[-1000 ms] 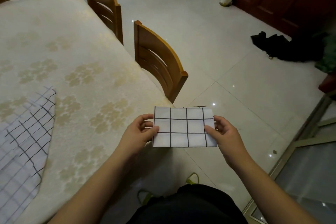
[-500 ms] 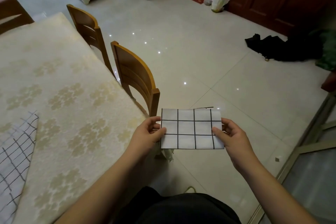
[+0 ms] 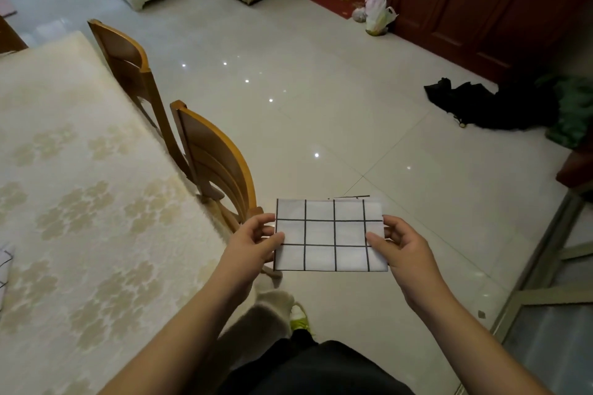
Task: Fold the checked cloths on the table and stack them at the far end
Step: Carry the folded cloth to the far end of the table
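Off the table's (image 3: 96, 202) right edge, the left hand (image 3: 253, 245) and right hand (image 3: 401, 247) are pinching the folded cloth's (image 3: 330, 234) short ends, its long axis crosswise, the left hand nearer the table.

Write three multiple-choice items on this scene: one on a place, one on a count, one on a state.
1. Where is the folded white cloth with black grid lines?
A. on the table
B. in the air over the floor
C. on a chair

2. How many wooden chairs stand beside the table with the cream floral cover?
A. one
B. two
C. four

3. How is the cloth held?
A. by the left hand alone
B. by neither hand
C. by both, with the right hand

Answers: 1 B, floor tiles show behind it. 2 B, near chair, far chair. 3 C, each hand pinches a short edge.
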Demonstrator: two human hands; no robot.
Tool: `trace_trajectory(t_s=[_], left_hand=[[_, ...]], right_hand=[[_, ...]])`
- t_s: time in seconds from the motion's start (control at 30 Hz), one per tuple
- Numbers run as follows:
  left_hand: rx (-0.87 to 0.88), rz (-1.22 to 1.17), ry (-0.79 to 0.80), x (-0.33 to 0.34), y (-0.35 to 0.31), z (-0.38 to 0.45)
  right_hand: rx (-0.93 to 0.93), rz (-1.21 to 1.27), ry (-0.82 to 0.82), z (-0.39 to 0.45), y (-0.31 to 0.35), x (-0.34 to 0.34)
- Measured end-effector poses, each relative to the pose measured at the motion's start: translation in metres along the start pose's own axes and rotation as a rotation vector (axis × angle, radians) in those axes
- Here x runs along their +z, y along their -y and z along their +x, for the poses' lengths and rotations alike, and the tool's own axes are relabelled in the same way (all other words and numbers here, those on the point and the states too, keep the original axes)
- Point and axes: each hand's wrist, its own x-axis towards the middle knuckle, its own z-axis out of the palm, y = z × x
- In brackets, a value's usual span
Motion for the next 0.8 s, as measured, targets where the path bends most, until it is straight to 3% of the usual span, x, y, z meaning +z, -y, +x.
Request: trace_trajectory(t_s=[0.47,0.8], left_hand=[[0.001,-0.028,0.073,0.051,-0.077,0.115],[0.002,-0.031,-0.015,0.138,-0.14,0.204]], right_hand=[[0.056,-0.011,-0.024,0.121,0.047,-0.025],[0.041,-0.038,0.051,0.259,0.098,-0.084]])
